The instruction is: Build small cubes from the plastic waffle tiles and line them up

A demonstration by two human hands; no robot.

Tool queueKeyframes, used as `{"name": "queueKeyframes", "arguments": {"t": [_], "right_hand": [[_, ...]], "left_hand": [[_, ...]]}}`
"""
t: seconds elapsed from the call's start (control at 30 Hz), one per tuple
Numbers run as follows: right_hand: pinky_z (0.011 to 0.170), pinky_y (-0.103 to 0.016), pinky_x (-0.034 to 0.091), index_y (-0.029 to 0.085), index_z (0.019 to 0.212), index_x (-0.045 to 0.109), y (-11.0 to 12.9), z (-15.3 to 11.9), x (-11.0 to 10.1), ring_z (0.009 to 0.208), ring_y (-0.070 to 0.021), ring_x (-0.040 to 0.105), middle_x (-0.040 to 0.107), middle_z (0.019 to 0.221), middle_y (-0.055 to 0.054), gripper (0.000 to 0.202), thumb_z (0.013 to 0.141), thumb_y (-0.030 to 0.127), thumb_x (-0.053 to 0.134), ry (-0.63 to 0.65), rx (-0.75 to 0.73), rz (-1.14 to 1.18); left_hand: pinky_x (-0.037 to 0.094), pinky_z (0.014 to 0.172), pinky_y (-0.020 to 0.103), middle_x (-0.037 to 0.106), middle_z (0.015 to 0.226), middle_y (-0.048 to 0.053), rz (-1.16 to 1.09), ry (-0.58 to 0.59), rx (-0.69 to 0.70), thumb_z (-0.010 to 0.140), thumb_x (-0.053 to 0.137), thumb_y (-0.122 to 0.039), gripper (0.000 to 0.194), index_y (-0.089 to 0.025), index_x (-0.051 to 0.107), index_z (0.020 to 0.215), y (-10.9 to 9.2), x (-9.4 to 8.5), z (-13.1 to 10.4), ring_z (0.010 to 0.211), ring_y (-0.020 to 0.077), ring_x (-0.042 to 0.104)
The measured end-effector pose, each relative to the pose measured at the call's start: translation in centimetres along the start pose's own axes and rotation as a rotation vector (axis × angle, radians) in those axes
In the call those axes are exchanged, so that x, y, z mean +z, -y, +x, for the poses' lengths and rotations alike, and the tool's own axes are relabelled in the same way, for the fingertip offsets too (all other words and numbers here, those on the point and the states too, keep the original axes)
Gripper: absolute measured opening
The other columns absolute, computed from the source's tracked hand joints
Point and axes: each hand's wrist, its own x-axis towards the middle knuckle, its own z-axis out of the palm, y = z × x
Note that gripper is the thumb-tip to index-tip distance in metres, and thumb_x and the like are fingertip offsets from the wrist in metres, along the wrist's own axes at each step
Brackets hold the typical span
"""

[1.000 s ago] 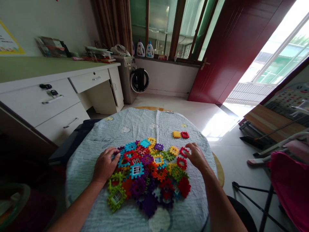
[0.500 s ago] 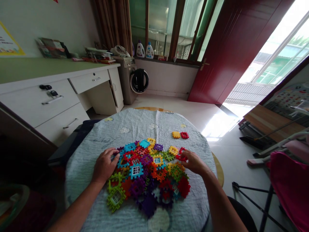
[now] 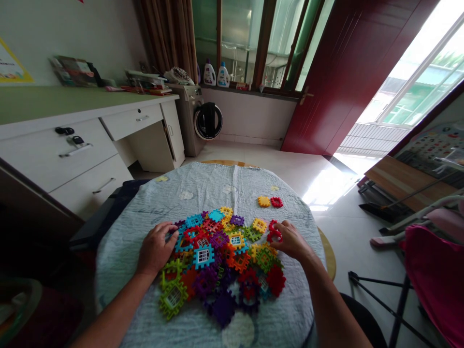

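Head: right hand (image 3: 292, 241), fingers part-curled at two red pieces (image 3: 273, 231); left hand (image 3: 155, 249), fingers bent; both grips unclear.

Left hand (image 3: 156, 247) palm down, right hand (image 3: 292, 240) with fingers bent

Smooth plastic pieces (image 3: 223, 308), rough matt cloth tablecloth (image 3: 206, 193), glossy floor (image 3: 326, 186).

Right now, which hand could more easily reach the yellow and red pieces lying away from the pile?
Probably the right hand: it's much nearer the yellow piece and red piece; the left hand is across the pile.
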Motion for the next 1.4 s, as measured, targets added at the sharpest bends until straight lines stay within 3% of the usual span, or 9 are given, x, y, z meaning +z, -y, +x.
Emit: {"name": "queueKeyframes", "arguments": {"t": [0.2,0.33,0.53,0.83,1.0,1.13,1.4], "right_hand": [[0.077,-0.028,0.036,0.018,0.092,0.059,1.0,0.1,0.2,0.087,-0.0194,0.049,0.053,0.095,-0.006,0.029,0.068,0.032,0.069,0.048,0.045,-0.017],[0.076,-0.027,0.035,0.018,0.089,0.058,1.2,-0.1,0.0,0.084,-0.0181,0.05,0.053,0.093,-0.006,0.016,0.073,0.021,0.058,0.058,0.046,-0.001],[0.079,-0.028,0.035,0.019,0.095,0.059,0.8,-0.3,0.3,0.087,-0.0193,0.049,0.053,0.097,-0.007,0.028,0.068,0.016,0.059,0.076,0.013,-0.031],[0.082,-0.029,0.037,0.019,0.102,0.059,1.1,-0.5,0.1,0.09,-0.0199,0.051,0.054,0.103,-0.009,0.027,0.076,0.013,0.054,0.118,-0.018,-0.062],[0.087,-0.03,0.037,0.019,0.115,0.054,1.3,-0.8,-0.3,0.099,-0.0227,0.05,0.053,0.112,-0.01,0.049,0.067,0.013,0.063,0.177,-0.019,-0.07],[0.087,-0.031,0.036,0.018,0.113,0.054,1.4,-1.0,-0.4,0.098,-0.0228,0.05,0.053,0.111,-0.011,0.047,0.067,0.01,0.059,0.177,0.015,-0.075],[0.086,-0.032,0.034,0.015,0.113,0.054,1.5,-0.7,-0.1,0.102,-0.0259,0.05,0.053,0.112,-0.013,0.047,0.068,0.025,0.063,0.155,0.076,-0.064]], "left_hand": [[0.047,0.099,0.046,0.068,0.105,0.012,-0.001,0.009,0.006,0.084,0.046,-0.045,0.032,-0.02,0.066,0.088,0.0,-0.1,0.1,0.105,0.0292,0.062],[0.047,0.099,0.046,0.068,0.105,0.011,-0.006,0.01,0.003,0.084,0.047,-0.046,0.031,-0.021,0.065,0.088,0.0,0.0,0.0,0.105,0.0286,0.062],[0.047,0.1,0.045,0.068,0.107,0.011,-0.009,0.005,-0.001,0.084,0.048,-0.046,0.03,-0.022,0.065,0.088,0.2,0.1,0.0,0.106,0.0281,0.062],[0.046,0.1,0.045,0.067,0.107,0.011,-0.01,0.015,-0.001,0.085,0.047,-0.045,0.03,-0.021,0.065,0.089,0.2,0.1,-0.1,0.106,0.0286,0.061],[0.046,0.1,0.046,0.066,0.108,0.012,-0.008,0.024,0.004,0.086,0.047,-0.046,0.032,-0.02,0.065,0.09,0.4,0.2,-0.1,0.107,0.029,0.061],[0.046,0.101,0.046,0.066,0.108,0.012,-0.007,0.029,0.004,0.086,0.047,-0.046,0.032,-0.02,0.066,0.09,0.6,0.3,-0.1,0.107,0.0287,0.06],[0.045,0.101,0.044,0.066,0.108,0.012,-0.014,0.037,0.001,0.086,0.047,-0.045,0.032,-0.019,0.065,0.091,0.7,0.3,-0.1,0.107,0.0275,0.06]]}}
